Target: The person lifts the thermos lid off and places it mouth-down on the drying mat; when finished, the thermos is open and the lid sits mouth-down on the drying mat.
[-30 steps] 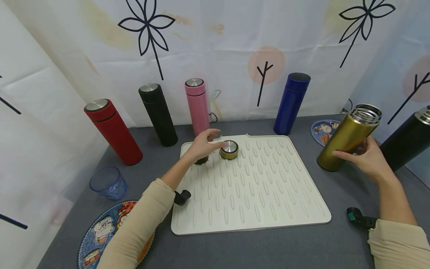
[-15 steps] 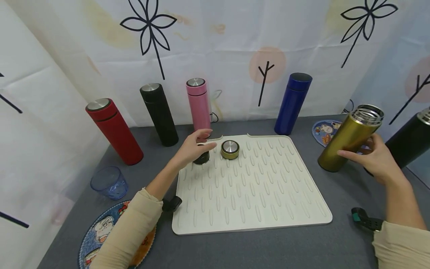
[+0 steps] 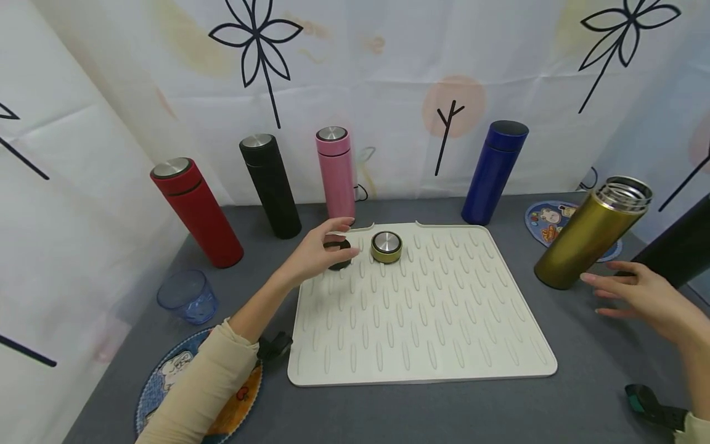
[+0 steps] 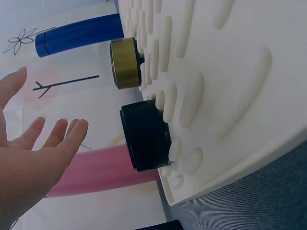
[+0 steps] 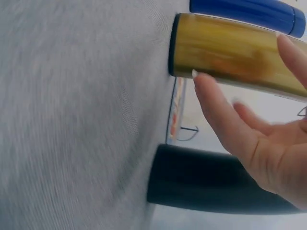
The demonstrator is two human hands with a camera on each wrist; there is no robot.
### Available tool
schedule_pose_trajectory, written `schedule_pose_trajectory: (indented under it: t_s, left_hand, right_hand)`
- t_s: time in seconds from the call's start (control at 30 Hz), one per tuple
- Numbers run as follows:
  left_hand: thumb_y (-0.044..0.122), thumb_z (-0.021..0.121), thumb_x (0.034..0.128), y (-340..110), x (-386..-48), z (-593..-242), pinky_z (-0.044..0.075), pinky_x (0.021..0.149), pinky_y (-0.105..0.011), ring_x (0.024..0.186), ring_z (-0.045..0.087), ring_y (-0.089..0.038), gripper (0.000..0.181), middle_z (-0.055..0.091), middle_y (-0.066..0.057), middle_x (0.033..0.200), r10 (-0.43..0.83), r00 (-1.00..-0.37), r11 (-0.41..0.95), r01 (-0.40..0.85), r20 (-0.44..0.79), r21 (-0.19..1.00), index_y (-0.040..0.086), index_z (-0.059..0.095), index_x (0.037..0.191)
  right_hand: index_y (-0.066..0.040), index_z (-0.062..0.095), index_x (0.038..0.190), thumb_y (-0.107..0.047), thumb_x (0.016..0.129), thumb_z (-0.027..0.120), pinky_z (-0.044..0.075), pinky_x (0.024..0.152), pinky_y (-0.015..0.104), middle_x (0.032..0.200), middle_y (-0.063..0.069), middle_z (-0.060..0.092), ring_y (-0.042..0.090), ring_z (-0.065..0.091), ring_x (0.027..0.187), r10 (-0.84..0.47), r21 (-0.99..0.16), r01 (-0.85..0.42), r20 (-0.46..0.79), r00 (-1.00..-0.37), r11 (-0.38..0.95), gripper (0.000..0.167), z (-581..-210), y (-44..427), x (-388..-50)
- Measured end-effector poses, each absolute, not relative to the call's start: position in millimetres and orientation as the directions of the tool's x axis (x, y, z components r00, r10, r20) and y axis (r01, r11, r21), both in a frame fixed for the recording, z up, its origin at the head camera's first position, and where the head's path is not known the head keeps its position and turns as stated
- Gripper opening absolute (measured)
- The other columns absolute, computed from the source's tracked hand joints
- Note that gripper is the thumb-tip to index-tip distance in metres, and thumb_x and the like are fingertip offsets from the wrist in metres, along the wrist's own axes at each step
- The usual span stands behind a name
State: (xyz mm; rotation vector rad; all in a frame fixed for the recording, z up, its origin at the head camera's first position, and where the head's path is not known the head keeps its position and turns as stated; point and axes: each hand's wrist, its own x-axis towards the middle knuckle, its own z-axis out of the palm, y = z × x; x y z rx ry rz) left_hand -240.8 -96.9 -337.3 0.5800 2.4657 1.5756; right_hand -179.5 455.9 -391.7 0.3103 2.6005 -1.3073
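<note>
My left hand [image 3: 317, 256] hovers over the far left corner of the white ridged mat [image 3: 421, 333], fingers spread and holding nothing. Just beyond its fingers is a black lid [image 4: 145, 135], partly covered by the hand in the head view. A gold lid with a steel top [image 3: 386, 246] sits on the mat to the right of it. The gold thermos bottle [image 3: 590, 237] stands upright without a lid, its steel neck bare. Close to that bottle's lower right side, my right hand [image 3: 649, 299] has loosely spread fingers and grips nothing.
Red [image 3: 196, 213], black [image 3: 270, 185], pink [image 3: 336, 176] and blue [image 3: 495, 172] bottles stand behind the mat. A large black bottle [image 5: 206, 179] is beside my right hand. A blue glass [image 3: 188, 297] and a patterned round placemat [image 3: 244, 407] are at left.
My left hand has drawn back leftward from the gold lid to the black lid. My right hand has let go of the gold bottle and moved off to the right.
</note>
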Motion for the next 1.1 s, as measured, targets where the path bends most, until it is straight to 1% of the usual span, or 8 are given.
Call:
schedule_pose_trajectory:
  t_s: [0.1,0.3,0.37,0.57,0.7,0.77,0.97,1.1]
  left_hand:
    - [0.019,0.073,0.0863,-99.7,-238.4,-336.6,0.039,0.102,-0.041,0.125,0.043,-0.029,0.064,0.045,-0.009,0.137,0.42,-0.903,0.359,0.257,0.091,0.897,0.018,0.042,0.143]
    - [0.017,0.073,0.0857,-104.6,-233.4,-333.8,0.037,0.103,-0.044,0.126,0.043,-0.028,0.067,0.044,-0.01,0.138,0.438,-0.888,0.331,0.308,0.144,0.892,0.013,0.041,0.144]
    - [0.017,0.073,0.0856,-105.5,-232.1,-333.0,0.037,0.103,-0.044,0.127,0.042,-0.028,0.067,0.044,-0.01,0.138,0.442,-0.883,0.317,0.318,0.158,0.893,0.012,0.041,0.144]
    - [0.015,0.073,0.0861,-107.5,-229.6,-332.7,0.037,0.103,-0.043,0.127,0.043,-0.028,0.065,0.046,-0.01,0.137,0.446,-0.877,0.298,0.334,0.179,0.894,0.012,0.041,0.143]
    - [0.015,0.072,0.0865,-109.5,-227.3,-333.9,0.038,0.102,-0.043,0.126,0.044,-0.027,0.064,0.046,-0.011,0.137,0.447,-0.878,0.296,0.327,0.173,0.897,0.015,0.042,0.143]
    - [0.015,0.072,0.0865,-110.1,-226.8,-334.5,0.039,0.102,-0.043,0.125,0.044,-0.027,0.064,0.046,-0.012,0.137,0.452,-0.877,0.298,0.324,0.166,0.898,0.016,0.042,0.143]
    - [0.014,0.072,0.0866,-108.6,-226.1,-335.0,0.038,0.102,-0.043,0.124,0.046,-0.027,0.064,0.046,-0.014,0.137,0.488,-0.858,0.311,0.341,0.159,0.887,0.014,0.042,0.143]
    - [0.012,0.072,0.0867,-108.0,-225.6,-334.9,0.038,0.102,-0.042,0.123,0.046,-0.029,0.065,0.045,-0.015,0.138,0.51,-0.845,0.303,0.352,0.162,0.886,0.011,0.041,0.144]
  right_hand:
    - [0.022,0.004,0.138,-0.049,0.097,0.047,0.055,0.074,0.047,0.132,0.048,0.022,0.056,0.045,0.11,0.034,-0.705,0.301,-0.366,-0.93,0.642,0.092,-366.0,435.3,-164.5]
    - [0.014,0.02,0.139,-0.033,0.102,0.046,0.052,0.08,0.049,0.134,0.04,0.034,0.049,0.048,0.114,-0.158,-0.698,0.14,-0.345,-0.925,0.702,0.066,-339.8,395.2,-152.0]
    - [0.012,0.022,0.14,-0.028,0.102,0.047,0.052,0.082,0.047,0.134,0.037,0.037,0.041,0.052,0.113,-0.224,-0.726,0.075,-0.306,-0.925,0.683,0.06,-338.5,386.6,-152.4]
    - [0.008,0.026,0.141,-0.019,0.101,0.049,0.053,0.078,0.027,0.131,0.031,0.044,-0.002,0.055,0.102,-0.303,-0.789,-0.094,-0.121,-0.945,0.607,0.054,-339.3,364.0,-160.9]
    - [0.005,0.023,0.144,-0.023,0.101,0.051,0.049,0.078,0.017,0.134,0.029,0.042,-0.011,0.05,0.099,-0.257,-0.803,-0.109,-0.057,-0.965,0.587,0.059,-336.3,344.5,-170.1]
    - [0.003,0.019,0.147,-0.026,0.1,0.051,0.047,0.079,0.014,0.137,0.029,0.039,-0.01,0.05,0.1,-0.234,-0.823,-0.09,-0.053,-0.971,0.561,0.063,-335.0,336.4,-175.7]
    - [0.0,0.015,0.15,-0.035,0.099,0.052,0.047,0.082,0.015,0.142,0.027,0.034,0.027,0.047,0.12,-0.169,-0.857,-0.054,-0.039,-0.985,0.512,0.072,-336.5,320.9,-195.2]
    - [0.0,0.012,0.15,-0.039,0.099,0.05,0.047,0.09,0.026,0.142,0.028,0.033,0.036,0.042,0.124,-0.144,-0.856,-0.049,-0.03,-0.989,0.515,0.075,-334.9,314.7,-206.6]
